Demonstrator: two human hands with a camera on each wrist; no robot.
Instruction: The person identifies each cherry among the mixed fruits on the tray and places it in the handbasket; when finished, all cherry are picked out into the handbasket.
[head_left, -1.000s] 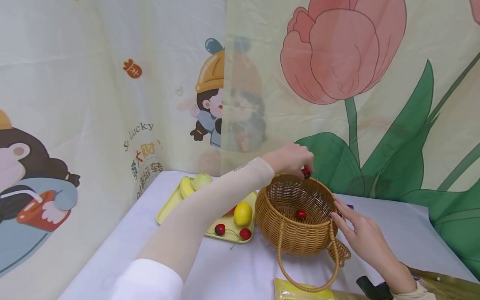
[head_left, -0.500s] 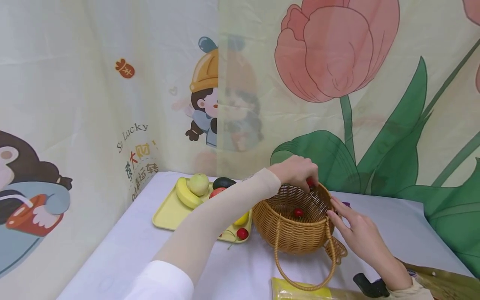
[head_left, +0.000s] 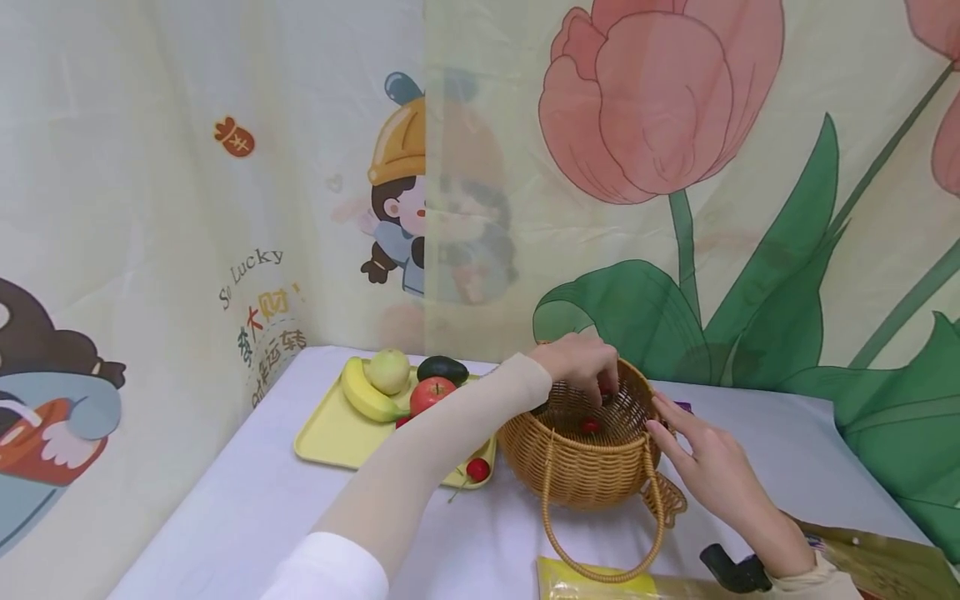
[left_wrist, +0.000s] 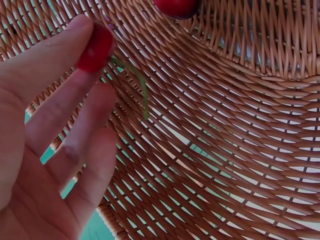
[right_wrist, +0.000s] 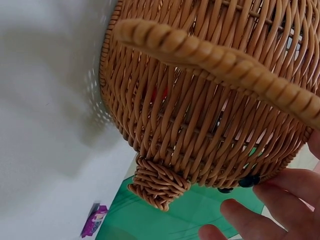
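left grip (head_left: pixel 581 365) pinched round a cherry (left_wrist: pixel 97 50) inside the wicker basket (head_left: pixel 577 479), right grip (head_left: pixel 708 462) straight-fingered at its rim (head_left: pixel 592 447)

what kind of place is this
Probably a makeshift tabletop set indoors: printed fabric hangs behind a white-covered table, where a yellow tray of fruit sits beside a wicker basket.

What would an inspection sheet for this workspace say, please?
Surface: white cloth bearing a yellow tray with a banana, an apple and, at its corner, a cherry.
Job's things: wicker basket with another cherry inside.
Clutter: yellow packet in front of the basket; black curved object beside it; purple packet beyond the basket.
Hands: left hand, inside the basket, pinches a further cherry; right hand touches the basket.
Cables: nothing seen.
Surroundings: printed curtain with a pink tulip.
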